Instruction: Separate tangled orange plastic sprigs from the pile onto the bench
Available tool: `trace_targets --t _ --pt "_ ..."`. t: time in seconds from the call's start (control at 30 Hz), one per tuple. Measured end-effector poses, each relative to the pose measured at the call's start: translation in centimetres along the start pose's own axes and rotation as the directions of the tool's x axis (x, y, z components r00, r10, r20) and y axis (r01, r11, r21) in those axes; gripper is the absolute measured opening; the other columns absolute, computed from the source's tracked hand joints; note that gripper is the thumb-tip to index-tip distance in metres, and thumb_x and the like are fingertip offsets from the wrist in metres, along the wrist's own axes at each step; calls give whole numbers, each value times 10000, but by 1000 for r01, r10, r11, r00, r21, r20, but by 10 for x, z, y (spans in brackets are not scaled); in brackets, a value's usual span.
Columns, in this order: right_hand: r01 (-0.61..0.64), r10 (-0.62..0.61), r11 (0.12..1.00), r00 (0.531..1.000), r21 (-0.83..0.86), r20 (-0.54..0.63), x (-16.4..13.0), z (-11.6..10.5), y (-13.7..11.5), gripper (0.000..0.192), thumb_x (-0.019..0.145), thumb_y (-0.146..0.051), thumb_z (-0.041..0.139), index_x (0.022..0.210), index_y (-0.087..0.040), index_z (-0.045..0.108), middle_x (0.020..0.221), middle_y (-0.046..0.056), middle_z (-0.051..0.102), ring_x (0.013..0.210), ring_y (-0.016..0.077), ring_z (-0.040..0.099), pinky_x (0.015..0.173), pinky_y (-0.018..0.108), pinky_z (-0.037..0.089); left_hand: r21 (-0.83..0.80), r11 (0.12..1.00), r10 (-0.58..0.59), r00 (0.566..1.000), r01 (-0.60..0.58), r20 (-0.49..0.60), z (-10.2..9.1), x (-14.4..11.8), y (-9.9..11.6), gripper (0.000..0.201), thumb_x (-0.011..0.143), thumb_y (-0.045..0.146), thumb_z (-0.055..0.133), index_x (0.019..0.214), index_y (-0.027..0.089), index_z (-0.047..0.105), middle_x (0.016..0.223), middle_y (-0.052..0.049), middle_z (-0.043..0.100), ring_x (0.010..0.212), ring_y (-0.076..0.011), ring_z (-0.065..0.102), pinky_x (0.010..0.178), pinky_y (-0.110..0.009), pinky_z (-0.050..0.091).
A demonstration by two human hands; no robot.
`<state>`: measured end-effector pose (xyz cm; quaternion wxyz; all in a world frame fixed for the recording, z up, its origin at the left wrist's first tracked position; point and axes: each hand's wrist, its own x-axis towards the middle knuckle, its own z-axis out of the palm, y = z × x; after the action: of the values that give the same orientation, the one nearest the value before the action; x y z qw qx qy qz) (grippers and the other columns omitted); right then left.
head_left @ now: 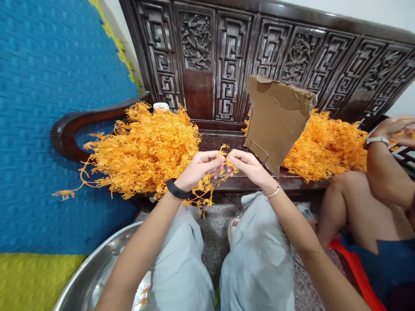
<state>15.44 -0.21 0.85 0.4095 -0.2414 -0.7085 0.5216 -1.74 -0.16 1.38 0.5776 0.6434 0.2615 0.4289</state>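
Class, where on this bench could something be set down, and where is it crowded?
Bare bench shows beyond the hands, between the left orange heap and the cardboard. It is crowded at that heap and at the right orange heap.

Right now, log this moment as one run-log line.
left hand: pinching orange strands | right hand: pinching orange strands | left side: orange pile, metal basin | right side: cardboard sheet, second orange pile
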Motion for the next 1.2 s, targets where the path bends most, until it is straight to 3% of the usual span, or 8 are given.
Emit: trace_targets --t 0.13,0.27,0.4,0.63,0.8,0.9,1.0,1.2 --pt "-5 -4 970 999 241 38 -1 7 -2 226 840 -355 545 746 -153 511 652 -15 521 578 80 515 582 235 429 -258 966 33 998 -20 44 7 1 -1 363 661 431 702 558 138 514 436 60 405 387 -47 409 420 -198 428" --pt "-20 7 950 999 312 41 -2 11 -5 223 819 -340 576 719 -153 507 634 -18 503 545 77 493 554 242 418 -310 951 33 996 -6 81 10 2 -3 354 667 420 703 541 143 523 376 78 308 362 -54 391 419 -206 447" --pt "29 -33 908 999 419 2 -1 6 -9 243 808 -329 583 671 -170 461 614 -36 434 522 71 443 559 254 430 -468 879 107 994 -93 1 8 -1 1 415 653 423 715 475 150 457 371 77 267 344 -38 336 355 -163 382" --pt "205 -122 965 904 164 -410 5 -36 2 190 780 -349 610 717 -182 544 626 -29 466 527 66 435 549 227 424 -421 867 212 962 -267 -172 -5 -3 6 359 698 446 671 525 164 532 350 62 368 397 -74 462 442 -197 456" --pt "65 -57 998 820 -7 -570 13 -65 30 170 762 -321 614 793 -159 657 517 -47 449 451 48 392 447 188 350 -316 926 133 961 -208 -243 -13 5 -6 326 717 453 648 614 152 577 444 30 533 497 -106 589 536 -219 482" --pt "-107 112 993 824 41 -556 16 -76 45 141 725 -230 630 828 -141 665 609 -17 562 523 59 494 542 194 442 -262 949 98 953 -176 -286 -14 6 -9 295 742 431 628 673 146 598 523 12 588 540 -104 609 577 -217 487" --pt "-286 291 953 770 102 -567 19 -83 56 143 744 -122 564 862 -119 644 655 8 611 550 66 556 606 205 488 -246 956 81 951 -158 -298 -13 5 -8 244 775 384 603 790 143 634 605 4 615 589 -94 612 630 -215 493" --pt "-369 373 920 724 132 -580 24 -85 69 171 765 -52 511 906 -108 588 671 25 638 531 65 583 577 194 503 -230 968 37 968 -96 -249 -12 5 -8 271 802 357 560 908 124 649 724 -35 652 693 -126 628 703 -258 494"
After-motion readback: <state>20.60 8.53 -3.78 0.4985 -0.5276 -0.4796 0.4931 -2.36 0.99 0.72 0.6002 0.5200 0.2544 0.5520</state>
